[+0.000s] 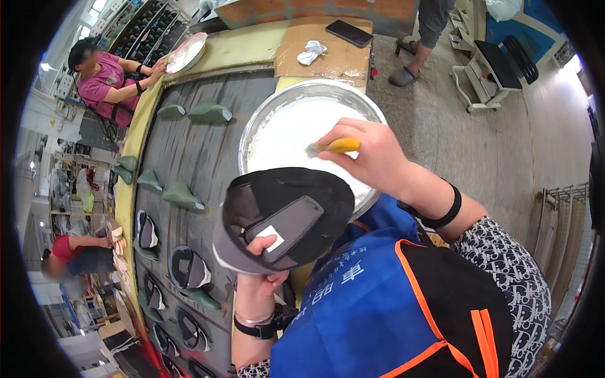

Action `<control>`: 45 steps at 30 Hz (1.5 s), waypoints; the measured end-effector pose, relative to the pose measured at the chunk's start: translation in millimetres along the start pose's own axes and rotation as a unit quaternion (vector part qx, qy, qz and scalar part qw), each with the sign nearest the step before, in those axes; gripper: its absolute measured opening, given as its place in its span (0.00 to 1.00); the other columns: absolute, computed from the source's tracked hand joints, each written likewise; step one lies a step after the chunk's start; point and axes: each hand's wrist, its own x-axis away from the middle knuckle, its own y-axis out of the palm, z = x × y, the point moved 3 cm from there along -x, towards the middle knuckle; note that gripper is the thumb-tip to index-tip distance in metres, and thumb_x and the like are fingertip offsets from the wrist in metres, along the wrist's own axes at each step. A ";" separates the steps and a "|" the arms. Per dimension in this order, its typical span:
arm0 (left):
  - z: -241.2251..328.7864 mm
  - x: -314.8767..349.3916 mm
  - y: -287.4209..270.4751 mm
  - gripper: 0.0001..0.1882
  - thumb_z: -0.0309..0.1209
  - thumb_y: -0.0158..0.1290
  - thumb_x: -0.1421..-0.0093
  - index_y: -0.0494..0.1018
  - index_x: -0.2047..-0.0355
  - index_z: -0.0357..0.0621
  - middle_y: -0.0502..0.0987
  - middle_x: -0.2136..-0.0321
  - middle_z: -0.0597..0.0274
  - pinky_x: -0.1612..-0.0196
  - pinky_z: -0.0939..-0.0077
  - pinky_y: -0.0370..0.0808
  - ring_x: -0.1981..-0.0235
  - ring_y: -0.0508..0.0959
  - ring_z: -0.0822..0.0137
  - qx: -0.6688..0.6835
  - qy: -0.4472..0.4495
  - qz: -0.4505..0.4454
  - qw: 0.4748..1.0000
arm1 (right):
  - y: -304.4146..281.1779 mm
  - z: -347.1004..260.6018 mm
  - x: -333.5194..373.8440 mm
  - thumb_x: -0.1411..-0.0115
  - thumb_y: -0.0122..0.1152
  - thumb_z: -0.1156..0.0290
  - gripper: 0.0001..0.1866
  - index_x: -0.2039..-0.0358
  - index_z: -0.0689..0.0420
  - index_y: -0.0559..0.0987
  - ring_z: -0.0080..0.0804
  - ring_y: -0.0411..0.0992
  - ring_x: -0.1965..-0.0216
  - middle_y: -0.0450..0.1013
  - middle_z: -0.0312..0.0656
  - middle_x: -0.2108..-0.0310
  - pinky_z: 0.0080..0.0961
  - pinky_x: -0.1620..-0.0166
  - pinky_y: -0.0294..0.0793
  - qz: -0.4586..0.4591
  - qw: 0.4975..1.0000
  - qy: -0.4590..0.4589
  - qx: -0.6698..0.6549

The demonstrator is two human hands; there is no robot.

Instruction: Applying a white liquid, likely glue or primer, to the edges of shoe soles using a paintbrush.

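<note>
My left hand (259, 268) grips a black and grey shoe upper (334, 192) from below, its thumb over the edge by a white label (273, 238). The upper's open side faces up toward me. In my right hand (375, 151) is a brush (345, 145) with a yellow handle, the fingers pinched round it. Its bristles point down-left over a wide metal bowl (247, 129) of white paste (293, 123), close to the surface; whether they touch it I cannot tell. The upper overlaps the bowl's near rim and hides part of it.
Left of the bowl runs a dark conveyor belt (214, 148) carrying green shoe lasts (211, 113) and several shoe uppers (189, 268). Beyond the bowl, cardboard (290, 57) bears a phone (350, 33) and crumpled tissue (311, 52). A co-worker (104, 82) across the belt holds a white dish (187, 53).
</note>
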 end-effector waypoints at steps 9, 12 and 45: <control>-1.7 -0.8 14.6 0.09 0.30 0.48 0.41 0.73 0.67 0.37 0.76 0.82 0.62 0.92 0.90 0.52 0.93 0.59 0.81 -0.027 0.003 0.022 0.999 | 1.7 -8.4 -8.8 0.48 0.67 0.68 0.07 0.71 0.53 0.78 0.40 0.75 0.68 0.74 0.38 0.70 0.32 0.65 0.74 -0.061 0.996 -0.008 -0.058; 4.5 4.5 10.1 0.11 0.31 0.48 0.42 0.74 0.64 0.36 0.78 0.79 0.62 0.92 0.90 0.52 0.92 0.59 0.82 -0.042 0.084 0.029 0.995 | 1.4 2.1 -1.1 0.48 0.67 0.67 0.07 0.71 0.52 0.78 0.41 0.75 0.68 0.74 0.39 0.70 0.34 0.64 0.74 -0.097 0.992 0.055 -0.055; 7.7 -11.1 2.1 0.10 0.32 0.54 0.37 0.73 0.61 0.37 0.77 0.78 0.59 0.74 0.79 0.76 0.78 0.78 0.69 -0.273 0.159 0.062 0.947 | -4.4 9.5 -18.0 0.41 0.61 0.67 0.10 0.71 0.61 0.74 0.20 0.67 0.83 0.69 0.37 0.85 0.20 0.78 0.64 0.075 0.937 0.140 -0.311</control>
